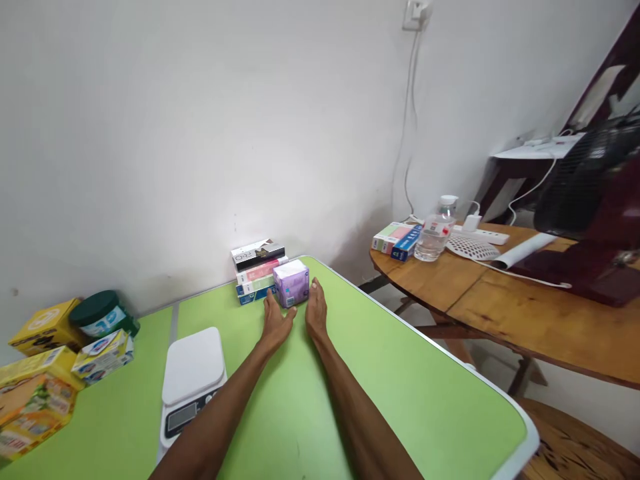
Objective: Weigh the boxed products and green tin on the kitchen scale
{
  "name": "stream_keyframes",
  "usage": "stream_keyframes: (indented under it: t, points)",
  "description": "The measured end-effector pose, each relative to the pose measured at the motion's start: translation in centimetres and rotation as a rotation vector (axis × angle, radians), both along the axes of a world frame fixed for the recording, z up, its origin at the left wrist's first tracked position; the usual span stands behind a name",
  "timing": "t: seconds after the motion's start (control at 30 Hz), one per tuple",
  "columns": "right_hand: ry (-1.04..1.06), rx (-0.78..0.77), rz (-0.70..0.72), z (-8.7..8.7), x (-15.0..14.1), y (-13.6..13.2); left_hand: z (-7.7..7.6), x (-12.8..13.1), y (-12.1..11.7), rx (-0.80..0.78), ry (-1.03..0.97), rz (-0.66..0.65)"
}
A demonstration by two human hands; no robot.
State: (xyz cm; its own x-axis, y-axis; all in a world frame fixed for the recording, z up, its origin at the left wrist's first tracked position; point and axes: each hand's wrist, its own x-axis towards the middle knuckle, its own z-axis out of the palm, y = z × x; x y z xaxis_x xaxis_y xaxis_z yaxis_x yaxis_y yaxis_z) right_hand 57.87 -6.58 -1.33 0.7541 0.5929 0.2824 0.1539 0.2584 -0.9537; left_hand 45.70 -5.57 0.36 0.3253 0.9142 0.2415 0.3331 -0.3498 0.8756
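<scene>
A small purple pack (293, 287) with a whitish top stands near the far end of the green table. My left hand (277, 321) is at its front left, thumb apart from the stretched fingers, whose tips reach toward the gap by the stacked boxes. On the pack's right side, my right hand (316, 310) is upright with its fingers straight, touching or very close to it. Directly left of the pack is a stack of flat boxes: a black and white box (257, 255) on top, pink and green ones under it, a blue box (256, 296) at the bottom.
A white kitchen scale (194, 367) lies left of my forearms. Yellow boxes (47, 373) and a dark green jar (103, 313) crowd the table's left. Beyond the table's right edge, a wooden table (480, 293) carries small boxes, a clear bottle (435, 233) and a power strip (483, 235).
</scene>
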Motion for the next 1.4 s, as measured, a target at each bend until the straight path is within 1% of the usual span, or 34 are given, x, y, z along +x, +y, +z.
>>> stream_keyframes:
  t: [0.1,0.17,0.27,0.37,0.5,0.57,0.63,0.73,0.8,0.87,0.93,1.03,1.13,1.23,1.3,1.4]
  points:
    - [-0.018,0.005,0.028,0.0,0.3,0.9,-0.6,2.5,1.0,-0.065,0.009,0.051]
    - [-0.045,0.006,0.046,0.0,0.3,1.1,-0.7,3.2,1.1,-0.035,-0.003,0.060]
    - [-0.092,0.010,0.069,0.3,0.1,0.6,-0.8,3.3,0.8,-0.013,0.005,0.080]
    - [-0.127,0.014,0.079,0.9,-0.6,-0.7,-0.6,2.7,0.1,-0.011,0.002,0.099]
    - [-0.137,0.004,0.087,1.3,-2.3,-3.6,-0.2,1.4,-2.0,-0.026,-0.011,0.106]
    - [-0.107,-0.026,0.094,1.3,-3.4,-5.4,0.2,0.5,-3.8,-0.026,-0.016,0.093]
    - [-0.056,-0.055,0.103,1.4,-4.7,-7.4,0.9,-0.6,-5.9,0.010,-0.017,0.088]
    - [-0.011,-0.051,0.115,2.4,-7.3,-10.0,2.5,-3.5,-8.9,0.099,-0.009,0.076]
    - [-0.042,-0.029,0.142,3.7,-9.5,-11.4,3.6,-6.4,-10.7,0.146,-0.015,0.068]
    - [-0.103,-0.020,0.207,5.1,-12.1,-12.3,4.6,-10.2,-12.2,0.178,-0.029,0.089]
    - [-0.179,-0.014,0.298,6.3,-14.9,-12.8,5.2,-14.3,-13.2,0.210,-0.030,0.132]
    - [-0.269,0.006,0.436,7.3,-19.0,-12.6,5.2,-19.9,-13.6,0.243,0.015,0.205]
    - [-0.312,0.008,0.531,7.2,-22.1,-12.0,4.7,-23.7,-12.9,0.252,0.060,0.268]
    - [-0.335,-0.022,0.566,6.6,-23.9,-11.4,4.0,-25.6,-12.1,0.229,0.078,0.292]
    - [-0.354,-0.042,0.583,5.8,-24.2,-11.1,3.6,-26.3,-11.7,0.210,0.090,0.290]
    - [-0.362,-0.058,0.556,4.4,-23.0,-10.6,2.9,-27.7,-11.3,0.226,0.104,0.290]
